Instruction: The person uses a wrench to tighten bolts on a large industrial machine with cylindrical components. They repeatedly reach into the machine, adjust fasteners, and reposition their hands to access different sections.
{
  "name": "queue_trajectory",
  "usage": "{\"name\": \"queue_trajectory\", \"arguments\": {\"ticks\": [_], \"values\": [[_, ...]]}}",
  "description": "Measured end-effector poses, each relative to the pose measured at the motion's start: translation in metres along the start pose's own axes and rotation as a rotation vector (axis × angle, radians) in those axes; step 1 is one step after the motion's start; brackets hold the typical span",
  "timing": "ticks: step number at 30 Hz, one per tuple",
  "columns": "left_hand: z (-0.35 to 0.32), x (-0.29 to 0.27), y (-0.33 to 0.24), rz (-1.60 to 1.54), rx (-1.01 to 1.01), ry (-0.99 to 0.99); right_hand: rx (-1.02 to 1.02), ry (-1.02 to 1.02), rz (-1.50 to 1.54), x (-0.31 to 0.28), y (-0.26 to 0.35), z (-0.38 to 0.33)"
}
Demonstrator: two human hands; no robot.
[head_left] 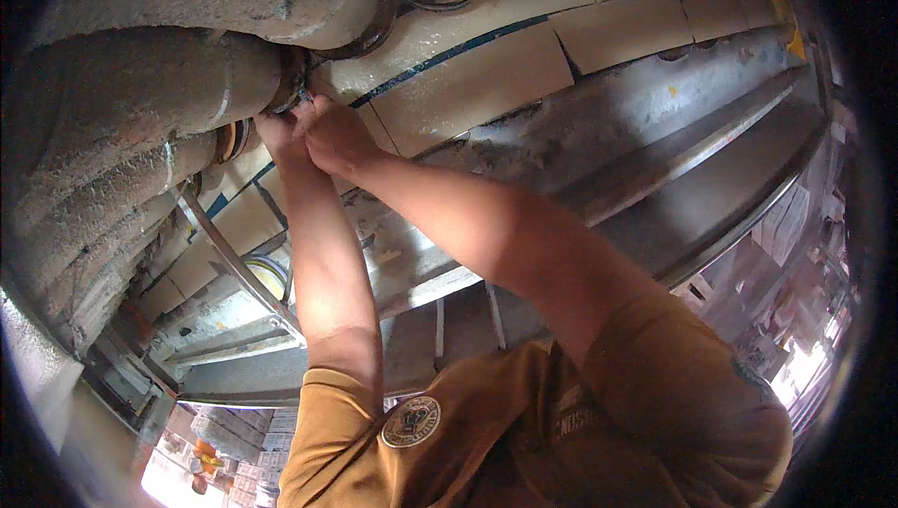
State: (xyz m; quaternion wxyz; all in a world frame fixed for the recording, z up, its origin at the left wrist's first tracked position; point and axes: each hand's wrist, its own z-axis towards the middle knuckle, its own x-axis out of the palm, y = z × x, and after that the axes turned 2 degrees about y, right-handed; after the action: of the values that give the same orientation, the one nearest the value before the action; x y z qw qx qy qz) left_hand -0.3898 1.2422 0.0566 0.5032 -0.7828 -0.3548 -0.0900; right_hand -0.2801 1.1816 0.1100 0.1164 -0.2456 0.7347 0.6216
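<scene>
Both of my hands meet at the dark brown collar (292, 78) on the end of a large, rough grey cylinder (140, 96). My left hand (278, 131) is closed just below the collar, with its fingers bunched up against the other hand. Beside it, my right hand (337, 137) is curled, thumb and fingers pressed together near the collar's edge. Something small and shiny shows at the fingertips, too small and too covered to name.
More grey cylinders with brown ends (231, 140) lie stacked at left and above. Beige panels (468, 87) line the surface behind my hands. A long grey ledge (692, 143) runs below them. A curved metal bar (234, 260) and a round pale-yellow container (267, 274) are near my left forearm.
</scene>
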Motion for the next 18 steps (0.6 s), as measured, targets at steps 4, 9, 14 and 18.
{"name": "queue_trajectory", "arguments": {"ticks": [4, 9, 14, 18], "values": [[0.026, -0.056, -0.015, 0.311, 0.061, 0.413, -0.134, -0.196, 0.150, 0.042, -0.019, 0.008], [0.005, -0.025, -0.010, 0.214, 0.110, 0.187, 0.075, -0.129, 0.387, 0.018, 0.010, -0.008], [0.007, -0.028, -0.012, 0.469, 0.024, 0.186, -0.070, -0.185, 0.091, 0.034, 0.001, 0.001], [0.000, -0.018, -0.023, 0.010, -0.251, 0.211, -0.192, -0.144, 0.150, 0.029, 0.007, -0.013]]}}
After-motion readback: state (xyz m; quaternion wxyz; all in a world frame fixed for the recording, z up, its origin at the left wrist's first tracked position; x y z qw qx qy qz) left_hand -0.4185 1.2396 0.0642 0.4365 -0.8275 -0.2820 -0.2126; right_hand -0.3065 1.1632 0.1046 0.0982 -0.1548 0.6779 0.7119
